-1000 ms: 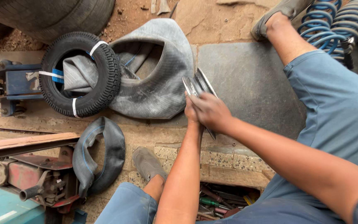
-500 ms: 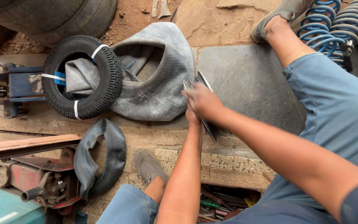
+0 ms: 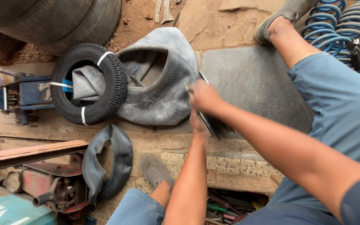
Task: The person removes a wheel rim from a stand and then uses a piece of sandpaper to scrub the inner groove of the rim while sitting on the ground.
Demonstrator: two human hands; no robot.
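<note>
From the head camera we look down on a dusty stone and dirt floor, where our right hand (image 3: 205,96) is closed around thin metal blades (image 3: 207,118) beside a grey inner tube (image 3: 163,79), and our left hand (image 3: 197,123) sits just beneath it against them, its fingers hidden so we cannot tell their state. A dark rubber mat (image 3: 255,83) lies under the hands, with a small tyre (image 3: 89,83), a black tube (image 3: 109,162) and blue coiled hoses (image 3: 334,29) around.

Bright, even daylight with soft, short shadows and no harsh glare; the right hand (image 3: 205,96) is slightly motion-blurred, and straight lines bend a little toward the frame edges
</note>
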